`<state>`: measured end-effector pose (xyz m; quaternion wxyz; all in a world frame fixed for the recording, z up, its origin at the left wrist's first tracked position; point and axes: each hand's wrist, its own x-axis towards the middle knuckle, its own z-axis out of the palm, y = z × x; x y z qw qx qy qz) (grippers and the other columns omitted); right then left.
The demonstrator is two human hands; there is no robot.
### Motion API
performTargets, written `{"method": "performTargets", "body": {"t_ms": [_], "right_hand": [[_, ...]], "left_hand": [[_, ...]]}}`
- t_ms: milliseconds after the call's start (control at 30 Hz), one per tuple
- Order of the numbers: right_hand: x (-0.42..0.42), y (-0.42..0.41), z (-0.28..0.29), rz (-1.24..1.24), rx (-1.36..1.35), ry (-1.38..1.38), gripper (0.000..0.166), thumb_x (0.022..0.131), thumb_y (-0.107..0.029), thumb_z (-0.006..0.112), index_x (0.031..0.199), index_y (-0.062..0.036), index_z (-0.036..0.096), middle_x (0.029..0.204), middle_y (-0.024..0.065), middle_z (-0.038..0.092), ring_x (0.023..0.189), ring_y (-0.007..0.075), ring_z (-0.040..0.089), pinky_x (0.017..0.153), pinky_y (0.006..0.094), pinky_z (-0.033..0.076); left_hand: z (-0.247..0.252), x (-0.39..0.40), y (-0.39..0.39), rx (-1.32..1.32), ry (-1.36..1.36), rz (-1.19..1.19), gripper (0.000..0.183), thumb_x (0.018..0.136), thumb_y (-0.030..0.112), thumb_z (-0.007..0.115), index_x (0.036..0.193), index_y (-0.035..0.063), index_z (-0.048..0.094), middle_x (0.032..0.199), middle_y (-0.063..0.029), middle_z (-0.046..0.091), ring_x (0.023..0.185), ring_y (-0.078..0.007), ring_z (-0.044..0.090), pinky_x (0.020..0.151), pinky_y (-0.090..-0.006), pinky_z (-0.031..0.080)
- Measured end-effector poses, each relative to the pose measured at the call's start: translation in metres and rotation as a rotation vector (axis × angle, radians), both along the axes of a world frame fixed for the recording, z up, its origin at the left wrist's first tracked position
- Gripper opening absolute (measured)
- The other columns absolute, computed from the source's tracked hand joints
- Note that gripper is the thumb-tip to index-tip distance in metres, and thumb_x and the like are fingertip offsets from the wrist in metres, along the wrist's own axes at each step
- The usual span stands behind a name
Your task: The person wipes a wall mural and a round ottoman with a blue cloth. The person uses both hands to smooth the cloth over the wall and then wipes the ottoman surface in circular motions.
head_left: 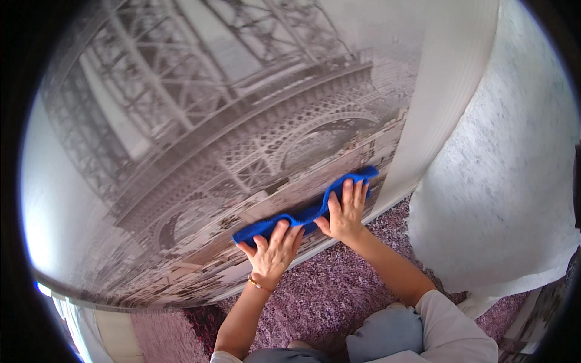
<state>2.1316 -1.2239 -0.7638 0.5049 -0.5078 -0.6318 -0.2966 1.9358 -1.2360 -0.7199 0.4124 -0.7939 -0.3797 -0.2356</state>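
A blue cloth (pixel 313 211) lies stretched out against the lower part of a wall mural (pixel 254 131) printed with the Eiffel Tower. My left hand (pixel 273 254) presses the cloth's left half to the mural with fingers spread, a thin bracelet at the wrist. My right hand (pixel 346 213) presses its right end in the same way, near the mural's right edge. Between the two hands the cloth's upper edge dips in a wave.
Below the mural runs a white baseboard (pixel 313 253), with a purple shaggy carpet (pixel 327 290) at its foot. A large whitish fibrous sheet (pixel 499 172) stands on the right, beside a plain pale wall strip (pixel 435 109). My bent knee (pixel 386 333) is close to the wall.
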Motion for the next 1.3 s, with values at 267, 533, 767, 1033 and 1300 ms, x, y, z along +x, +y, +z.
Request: {"method": "performTargets", "body": {"t_ms": [267,533,767,1033,1300], "right_hand": [[0.002,-0.064,-0.147,0.122,-0.519,-0.004,0.057,0.084,-0.039,0.062,0.125,-0.0045,0.043,0.135,0.0283,0.029,0.116,0.0501,0.037,0.096,0.0623,0.030],[0.020,-0.026,-0.030,0.094,-0.161,0.205,0.063,0.084,-0.037,0.061,0.134,-0.0045,0.039,0.141,0.0307,0.025,0.126,0.0582,0.022,0.099,0.0639,0.025],[0.073,-0.020,-0.139,-0.032,-0.188,-0.034,0.046,0.086,-0.043,0.056,0.115,-0.0081,0.052,0.129,0.0250,0.038,0.121,0.0521,0.033,0.099,0.0629,0.026],[0.075,-0.082,-0.204,0.063,-0.774,-0.146,0.048,0.083,-0.031,0.063,0.122,-0.0060,0.049,0.136,0.0249,0.033,0.123,0.0456,0.035,0.100,0.0580,0.030],[0.001,-0.091,-0.186,0.268,-0.779,-0.180,0.044,0.082,-0.026,0.061,0.119,-0.0044,0.050,0.133,0.0198,0.038,0.121,0.0372,0.039,0.101,0.0532,0.030]], "left_hand": [[-0.132,-0.023,-0.024,-0.375,0.197,-0.057,0.044,0.080,0.039,0.063,0.123,0.0328,0.054,0.129,0.0066,0.040,0.100,-0.0289,0.042,0.075,-0.0613,0.042],[-0.055,0.042,-0.001,0.013,-0.164,-0.204,0.053,0.079,0.042,0.059,0.129,0.0282,0.051,0.153,0.0099,0.008,0.141,-0.0313,0.000,0.101,-0.0643,-0.004],[-0.082,0.052,0.002,-0.062,0.367,-0.157,0.051,0.084,0.032,0.054,0.134,0.0228,0.046,0.144,0.0141,0.032,0.130,-0.0088,0.026,0.108,-0.0371,0.014],[-0.211,0.032,-0.018,-0.595,0.389,-0.225,0.063,0.086,0.015,0.050,0.144,0.0142,0.028,0.138,0.0031,0.042,0.101,-0.0051,0.053,0.090,-0.0220,0.038],[-0.193,-0.022,-0.041,-0.725,0.259,-0.191,0.057,0.084,0.018,0.050,0.139,0.0122,0.037,0.138,0.0019,0.042,0.110,-0.0094,0.051,0.099,-0.0310,0.034]]}}
